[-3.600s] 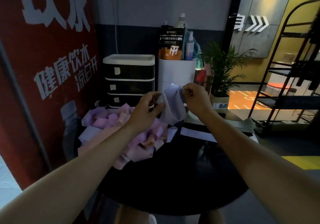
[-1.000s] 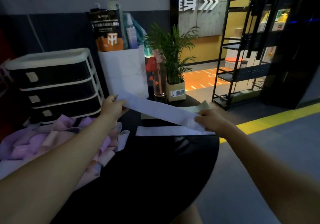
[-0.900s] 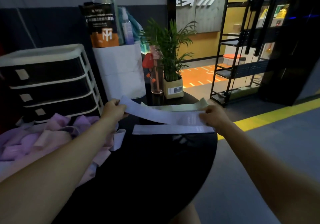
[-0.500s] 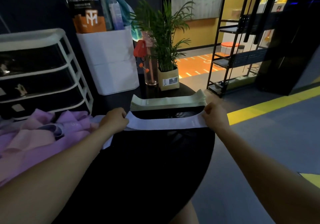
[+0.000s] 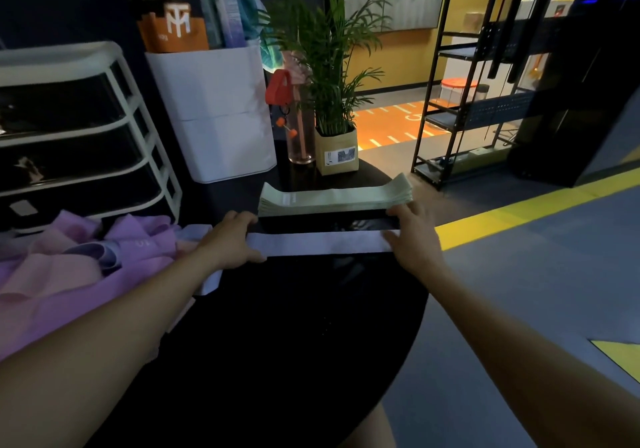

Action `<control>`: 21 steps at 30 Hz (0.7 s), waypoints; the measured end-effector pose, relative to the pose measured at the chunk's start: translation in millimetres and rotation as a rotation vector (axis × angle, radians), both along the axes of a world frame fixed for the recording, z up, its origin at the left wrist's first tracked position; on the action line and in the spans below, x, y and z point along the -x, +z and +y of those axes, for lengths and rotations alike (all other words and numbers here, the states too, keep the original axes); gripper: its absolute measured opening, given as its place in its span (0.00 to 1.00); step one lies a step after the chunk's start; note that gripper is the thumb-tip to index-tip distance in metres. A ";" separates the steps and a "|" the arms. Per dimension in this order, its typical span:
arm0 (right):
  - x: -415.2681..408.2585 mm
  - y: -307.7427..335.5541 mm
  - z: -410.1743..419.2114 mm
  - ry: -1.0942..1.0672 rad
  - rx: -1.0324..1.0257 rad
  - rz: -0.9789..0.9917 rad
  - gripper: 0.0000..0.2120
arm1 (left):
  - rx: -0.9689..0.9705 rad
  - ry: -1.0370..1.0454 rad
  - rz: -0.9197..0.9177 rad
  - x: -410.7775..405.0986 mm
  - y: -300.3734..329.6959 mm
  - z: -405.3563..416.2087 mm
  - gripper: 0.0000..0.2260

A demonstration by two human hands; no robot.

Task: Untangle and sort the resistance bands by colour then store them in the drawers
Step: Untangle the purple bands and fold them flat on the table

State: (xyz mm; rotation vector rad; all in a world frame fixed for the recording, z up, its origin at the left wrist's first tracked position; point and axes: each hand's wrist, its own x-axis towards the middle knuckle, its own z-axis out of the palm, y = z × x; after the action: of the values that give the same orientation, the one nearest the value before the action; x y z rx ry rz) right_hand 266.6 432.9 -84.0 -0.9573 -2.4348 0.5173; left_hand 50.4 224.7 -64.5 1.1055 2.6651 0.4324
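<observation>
Both hands, the left hand [image 5: 232, 240] and right hand [image 5: 412, 231], pressed the ends of a pale lilac band [image 5: 317, 242] flat on the black table [image 5: 294, 326], best smoothed squarely beside the green stack [image 5: 334, 195].

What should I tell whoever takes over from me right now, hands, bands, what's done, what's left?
Left hand: fingers flat, pressing the left end of the pale lilac band onto the black table.
Right hand: fingers holding down the band's right end.
Green bands: flat stack just beyond the lilac band, near the potted plant.
Tangled pink and purple bands: heap on the table's left side, in front of the drawer unit.
Done: green stack sorted; lilac band laid flat.
Left: untangle and sort the heap, then put every colour in the drawers, which are all shut.
</observation>
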 end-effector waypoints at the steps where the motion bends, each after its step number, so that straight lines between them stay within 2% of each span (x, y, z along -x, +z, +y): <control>1: 3.9 0.1 -7.3 0.092 -0.012 -0.016 0.20 | 0.019 -0.026 -0.026 1.9 0.4 -0.6 0.37; 3: 9.8 -5.5 -18.8 0.238 -0.017 -0.062 0.24 | 0.038 -0.054 -0.067 6.4 -1.0 -1.5 0.38; 5: 12.0 -14.1 -24.3 0.286 -0.027 -0.084 0.27 | 0.039 -0.059 -0.095 11.3 -3.4 -1.4 0.38; 13: 14.1 -28.2 -24.0 0.221 -0.169 -0.094 0.24 | -0.031 -0.097 -0.108 25.0 -15.3 0.2 0.33; 21: 15.2 -29.9 -29.1 0.187 -0.193 -0.120 0.22 | -0.048 -0.172 -0.070 24.5 -17.9 -1.8 0.32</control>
State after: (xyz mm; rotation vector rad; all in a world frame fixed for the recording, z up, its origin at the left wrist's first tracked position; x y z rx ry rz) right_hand 251.4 403.8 -113.9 -0.7036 -2.6411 0.2859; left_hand 25.9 222.9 -82.4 1.2956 2.4862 0.4950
